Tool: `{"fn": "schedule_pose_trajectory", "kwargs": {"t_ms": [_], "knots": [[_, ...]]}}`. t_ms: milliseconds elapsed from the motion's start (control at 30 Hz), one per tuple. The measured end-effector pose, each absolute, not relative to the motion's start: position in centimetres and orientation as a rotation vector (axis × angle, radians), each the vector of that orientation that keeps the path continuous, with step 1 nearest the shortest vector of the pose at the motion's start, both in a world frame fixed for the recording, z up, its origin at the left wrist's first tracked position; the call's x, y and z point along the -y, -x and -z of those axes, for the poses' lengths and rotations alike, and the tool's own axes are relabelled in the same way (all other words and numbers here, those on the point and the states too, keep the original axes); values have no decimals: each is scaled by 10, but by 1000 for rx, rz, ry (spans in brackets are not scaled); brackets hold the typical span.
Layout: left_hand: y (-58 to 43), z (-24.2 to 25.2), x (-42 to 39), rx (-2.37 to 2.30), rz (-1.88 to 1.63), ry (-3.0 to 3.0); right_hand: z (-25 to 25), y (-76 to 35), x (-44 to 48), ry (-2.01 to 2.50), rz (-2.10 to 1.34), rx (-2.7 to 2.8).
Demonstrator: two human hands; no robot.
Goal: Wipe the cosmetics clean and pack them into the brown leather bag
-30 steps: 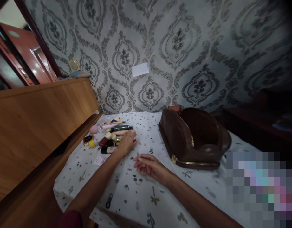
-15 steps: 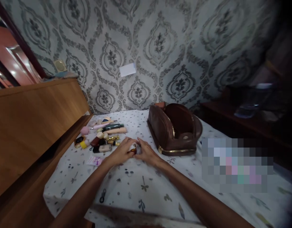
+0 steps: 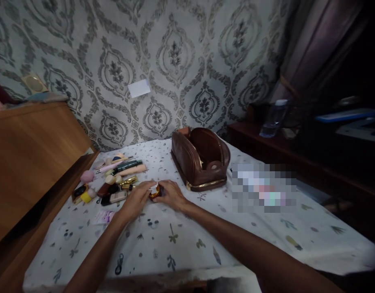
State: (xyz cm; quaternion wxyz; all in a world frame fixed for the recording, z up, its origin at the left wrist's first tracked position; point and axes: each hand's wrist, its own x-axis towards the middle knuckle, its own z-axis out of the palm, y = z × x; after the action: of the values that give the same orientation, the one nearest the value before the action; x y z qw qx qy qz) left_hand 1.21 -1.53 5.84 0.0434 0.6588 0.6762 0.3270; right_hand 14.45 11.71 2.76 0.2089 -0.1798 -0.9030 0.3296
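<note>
Grey patterned wallpaper [image 3: 175,59] behind — a wooden panel [image 3: 37,150] at left, a gathered curtain [image 3: 320,49] at the dark right.

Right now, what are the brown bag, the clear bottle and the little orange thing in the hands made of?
Brown bag: leather or imitation leather; smooth, with a soft sheen. Its gold zip glints like metal.
Clear bottle: probably plastic, see-through and glossy, though glass is possible.
Little orange thing: shiny and amber, perhaps glass or plastic; too covered to be sure.
</note>
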Motion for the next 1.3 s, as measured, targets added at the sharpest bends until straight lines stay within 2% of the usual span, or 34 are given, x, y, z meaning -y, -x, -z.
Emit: {"fn": "schedule_pose_trajectory", "kwargs": {"t_ms": [367, 533, 800, 1300], "knots": [[-21, -60, 12, -1933, -940, -2357, -26, -143, -124, 536, -939, 2494], [-16, -63, 19, -1858, -1043, -2431, -26, -143, -126, 530, -980, 2492], [-5, -53, 23, -2274, -1035, -2064, -27, -145, -124, 545, -987, 2488], [-6, -49, 13, -2118, -1217, -1466, -27, -151, -125, 415, -1079, 2435]]}}
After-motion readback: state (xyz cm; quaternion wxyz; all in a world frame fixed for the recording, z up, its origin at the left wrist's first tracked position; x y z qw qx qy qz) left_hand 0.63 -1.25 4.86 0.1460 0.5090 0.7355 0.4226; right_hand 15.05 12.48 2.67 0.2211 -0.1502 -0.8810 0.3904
